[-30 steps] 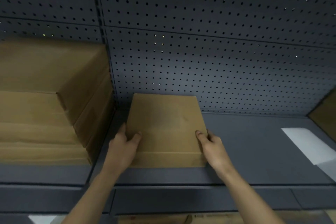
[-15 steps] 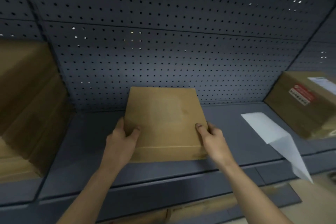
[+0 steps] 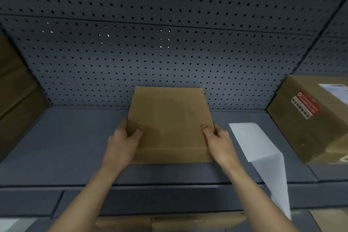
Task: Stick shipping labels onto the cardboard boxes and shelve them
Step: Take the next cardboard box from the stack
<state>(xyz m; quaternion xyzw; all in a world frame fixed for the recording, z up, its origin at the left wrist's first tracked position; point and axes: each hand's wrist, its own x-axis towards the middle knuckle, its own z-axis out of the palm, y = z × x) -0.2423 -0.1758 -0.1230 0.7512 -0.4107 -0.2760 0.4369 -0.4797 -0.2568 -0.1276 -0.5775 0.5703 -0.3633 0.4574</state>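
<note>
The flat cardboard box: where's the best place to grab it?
I'd grip the flat cardboard box by its side edges near the front, coming from the front, as the left hand and right hand do, thumbs on top. It is wide and flat; the pegboard blocks the back.

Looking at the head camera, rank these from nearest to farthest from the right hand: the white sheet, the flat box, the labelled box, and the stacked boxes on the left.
1. flat box: in the grip of the right hand, at the centre.
2. white sheet: just right of that hand.
3. labelled box: far right.
4. stacked boxes: far left edge.
</note>
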